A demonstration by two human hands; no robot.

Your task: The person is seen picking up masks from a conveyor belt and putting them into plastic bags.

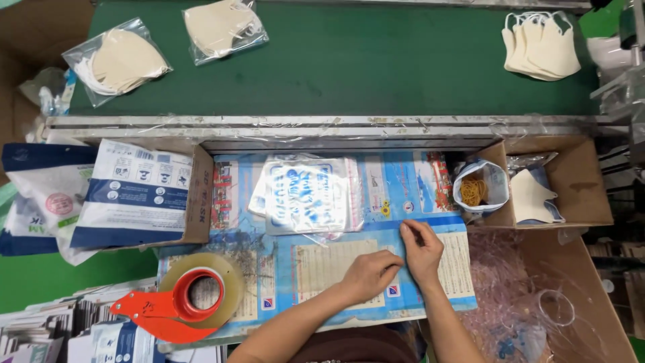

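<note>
— How far had the packing got, going by the bench?

— Partway, I'd judge. Beyond the fingertips, on the green conveyor belt, two sealed bags of masks lay at the far left and a loose stack of unbagged masks at the far right. Nearer, just past the fingers, sat a pile of empty clear printed bags, so plenty was left to fill.

— And the hands?

— Both forearms reached in from the near edge onto the blue printed sheet covering the bench. The right hand was furthest forward, thumb and forefinger pinched narrow on something too small to make out, just short of the bag pile. The left hand lay touching it, knuckles up, fingers curled under; whether it gripped anything, I cannot tell.

— Anything else close?

— A red tape dispenser well to the left of the fingers, and a small bag of rubber bands just beyond them to the right.
</note>
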